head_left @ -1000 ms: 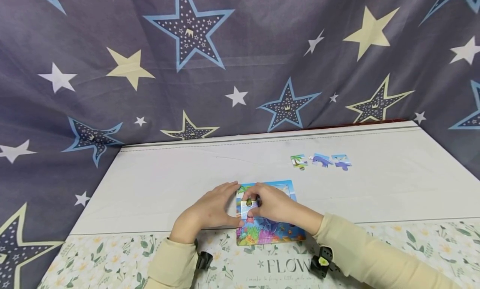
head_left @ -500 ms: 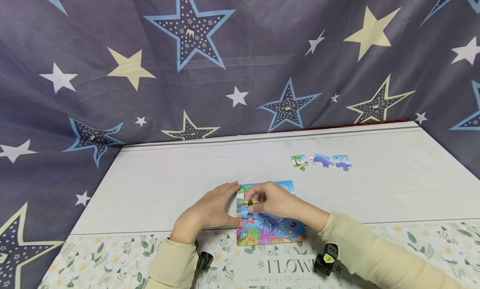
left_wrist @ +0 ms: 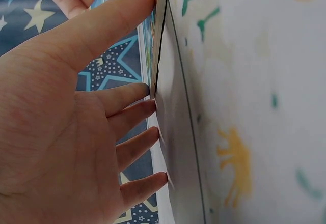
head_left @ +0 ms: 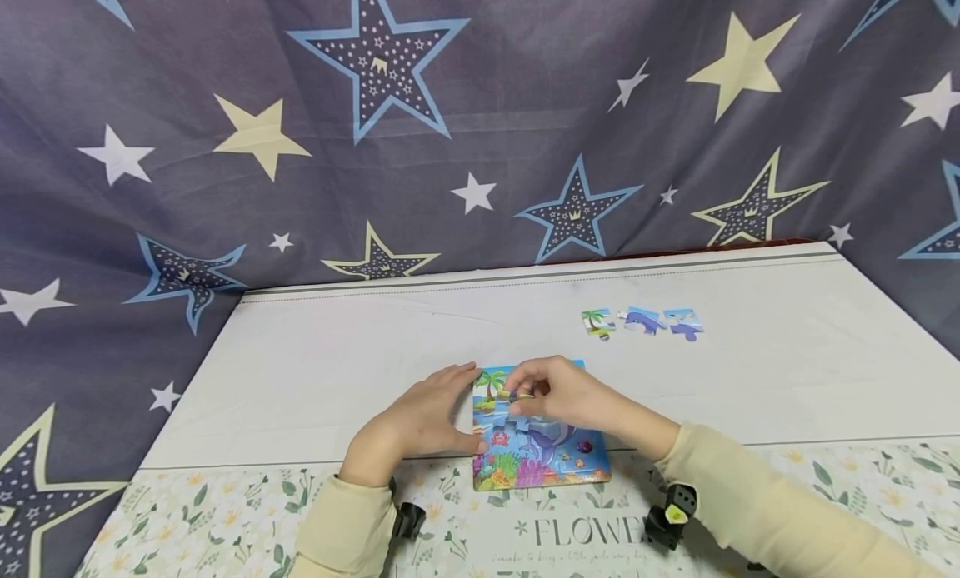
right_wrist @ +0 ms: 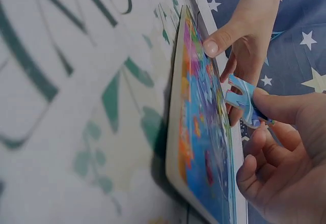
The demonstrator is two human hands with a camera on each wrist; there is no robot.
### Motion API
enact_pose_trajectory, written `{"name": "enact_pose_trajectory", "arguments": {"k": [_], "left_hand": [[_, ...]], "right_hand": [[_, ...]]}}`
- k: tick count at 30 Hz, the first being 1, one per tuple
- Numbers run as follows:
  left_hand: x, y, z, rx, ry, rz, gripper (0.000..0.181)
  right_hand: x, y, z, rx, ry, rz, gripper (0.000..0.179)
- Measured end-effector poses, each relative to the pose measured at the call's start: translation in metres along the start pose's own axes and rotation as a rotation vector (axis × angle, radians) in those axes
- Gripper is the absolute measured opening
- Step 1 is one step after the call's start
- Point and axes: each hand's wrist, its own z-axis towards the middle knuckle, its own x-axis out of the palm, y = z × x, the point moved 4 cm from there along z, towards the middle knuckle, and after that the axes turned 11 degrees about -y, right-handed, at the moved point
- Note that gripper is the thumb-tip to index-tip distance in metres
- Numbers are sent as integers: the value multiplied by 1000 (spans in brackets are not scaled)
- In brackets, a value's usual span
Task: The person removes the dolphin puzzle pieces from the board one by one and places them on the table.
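Note:
A jigsaw board [head_left: 558, 471] with a sea picture lies flat on the table; a palm tree shows at its upper left and a crab lower down. My left hand [head_left: 418, 416] rests along its left edge, fingers straight and spread, with the thumb [left_wrist: 122, 18] on the rim. Above the board, my right hand [head_left: 566, 395] pinches a light-blue puzzle piece [right_wrist: 243, 101] between thumb and fingertips. In the right wrist view this piece is tilted and apart from the board's surface. The right hand hides part of the board's upper half.
Behind the board, three loose pieces lie in a row on the white cloth: a palm-tree piece [head_left: 598, 322], a purple whale or dolphin piece [head_left: 643, 321] and another blue-purple piece [head_left: 683, 324]. A starry curtain [head_left: 420, 186] hangs behind the table. Flower-printed cloth [head_left: 847, 495] covers the front.
My right hand has moved a little right and back over the board, still pinching the piece, and more of the picture's left side shows. The left hand has stayed in place.

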Motion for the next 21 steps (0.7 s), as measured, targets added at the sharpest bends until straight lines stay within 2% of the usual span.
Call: {"name": "enact_pose_trajectory", "arguments": {"k": [7,21], "left_hand": [[1,1,1,-3,1,1,98],[0,0,0,1,-9,-6,96]], "right_hand": [[-12,-1,-3,-40,-34,-37,16],[-52,-12,-17,41,-108,-68,17]]}}
